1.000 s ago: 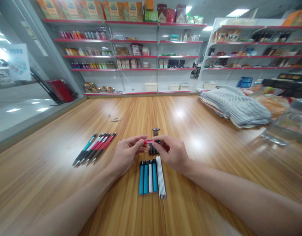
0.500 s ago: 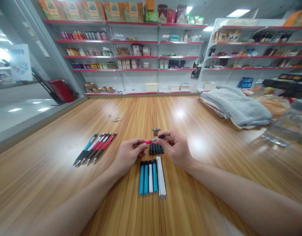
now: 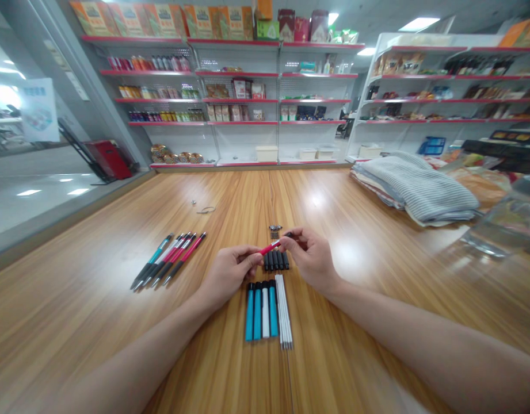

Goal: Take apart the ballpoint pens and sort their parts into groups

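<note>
My left hand (image 3: 231,271) pinches the near end of a red pen barrel (image 3: 269,248) above the wooden table (image 3: 359,241). At the barrel's far end, my right hand (image 3: 308,256) holds a small black tip piece (image 3: 288,234) between thumb and fingers. Under my hands lies a row of short black pen parts (image 3: 275,260). Nearer to me sit several blue and white barrels (image 3: 260,309) and a bundle of white refills (image 3: 284,311). A small pile of springs (image 3: 274,229) rests just beyond my right hand.
Several finished red and teal pens (image 3: 170,259) lie in a row to the left. A stack of folded striped cloth (image 3: 415,187) sits at the right. A small ring and a clip (image 3: 203,209) lie farther back. Shop shelves (image 3: 247,98) line the far wall.
The red barrel has tilted so its far end points up and away. My right hand has slid outward to the tip, and the black piece now shows at the barrel's far end.
</note>
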Demonstrator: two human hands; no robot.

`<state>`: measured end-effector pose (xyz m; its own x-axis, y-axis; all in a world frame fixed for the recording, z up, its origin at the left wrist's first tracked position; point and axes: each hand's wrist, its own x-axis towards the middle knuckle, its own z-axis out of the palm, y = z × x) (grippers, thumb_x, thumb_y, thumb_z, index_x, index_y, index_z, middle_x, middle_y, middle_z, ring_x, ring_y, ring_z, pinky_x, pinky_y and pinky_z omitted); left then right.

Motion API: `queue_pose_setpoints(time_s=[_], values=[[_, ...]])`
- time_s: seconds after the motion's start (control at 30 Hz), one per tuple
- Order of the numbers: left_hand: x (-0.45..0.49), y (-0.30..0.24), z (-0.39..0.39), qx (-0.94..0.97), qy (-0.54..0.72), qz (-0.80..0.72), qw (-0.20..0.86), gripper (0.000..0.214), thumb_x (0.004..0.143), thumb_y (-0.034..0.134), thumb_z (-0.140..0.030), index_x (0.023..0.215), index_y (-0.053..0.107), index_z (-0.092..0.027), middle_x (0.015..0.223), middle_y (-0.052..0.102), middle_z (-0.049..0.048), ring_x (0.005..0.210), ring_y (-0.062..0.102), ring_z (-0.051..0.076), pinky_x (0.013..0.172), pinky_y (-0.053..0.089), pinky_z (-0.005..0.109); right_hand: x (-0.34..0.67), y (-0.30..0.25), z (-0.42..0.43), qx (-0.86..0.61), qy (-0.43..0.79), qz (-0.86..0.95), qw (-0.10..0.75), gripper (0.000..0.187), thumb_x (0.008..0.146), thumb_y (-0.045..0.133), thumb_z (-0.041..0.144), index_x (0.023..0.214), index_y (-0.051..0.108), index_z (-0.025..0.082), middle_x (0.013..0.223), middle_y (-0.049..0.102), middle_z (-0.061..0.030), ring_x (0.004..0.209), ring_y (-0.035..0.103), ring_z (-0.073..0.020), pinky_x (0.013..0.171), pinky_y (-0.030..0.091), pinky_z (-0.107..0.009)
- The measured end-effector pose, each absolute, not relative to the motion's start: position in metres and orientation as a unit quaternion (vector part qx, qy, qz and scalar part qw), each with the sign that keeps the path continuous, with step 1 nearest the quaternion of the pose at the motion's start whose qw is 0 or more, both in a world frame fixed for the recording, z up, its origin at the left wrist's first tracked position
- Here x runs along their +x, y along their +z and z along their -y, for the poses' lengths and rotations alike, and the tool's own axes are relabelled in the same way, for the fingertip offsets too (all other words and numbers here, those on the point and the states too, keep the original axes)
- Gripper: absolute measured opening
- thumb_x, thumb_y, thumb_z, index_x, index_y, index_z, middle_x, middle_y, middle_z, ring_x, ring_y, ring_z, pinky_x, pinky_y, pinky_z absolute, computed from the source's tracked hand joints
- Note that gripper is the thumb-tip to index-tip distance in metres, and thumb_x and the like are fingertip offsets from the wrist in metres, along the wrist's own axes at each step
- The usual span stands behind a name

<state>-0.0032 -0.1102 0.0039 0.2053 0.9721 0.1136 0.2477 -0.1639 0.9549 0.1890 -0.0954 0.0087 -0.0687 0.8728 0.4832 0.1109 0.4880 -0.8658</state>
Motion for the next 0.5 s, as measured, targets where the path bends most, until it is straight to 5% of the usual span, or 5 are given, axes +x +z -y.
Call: queue_pose_setpoints(time_s=[0.2,0.5], values=[[-0.004,0.001,0.108,0.622,0.451,-0.484,0.419,0.029,0.081,0.061,-0.041,0.089,0.068,-0.013,0.067,0.062,0.0023,0.054,0.051,0.009,0.049,0.039,0.020,0.191,0.011,0.092,-0.362,0.392,0.583,0.613,0.026,0.086,0.057,0.043,0.088,0.052,0.017,0.077,0.067,-0.0031,0.043,0.048,-0.0057,0.039,0.036,-0.019],[-0.015,-0.005,0.097,0.641,0.470,-0.540,0.276,0.032,0.078,0.063,-0.045,0.091,0.072,-0.017,0.079,0.070,0.0050,0.065,0.059,0.015,0.059,0.043,0.025,0.199,0.003,0.070,-0.415,0.385,0.520,0.640,0.032,0.083,0.057,0.047,0.090,0.053,0.016,0.069,0.064,-0.0012,0.041,0.047,-0.0065,0.037,0.033,-0.019]])
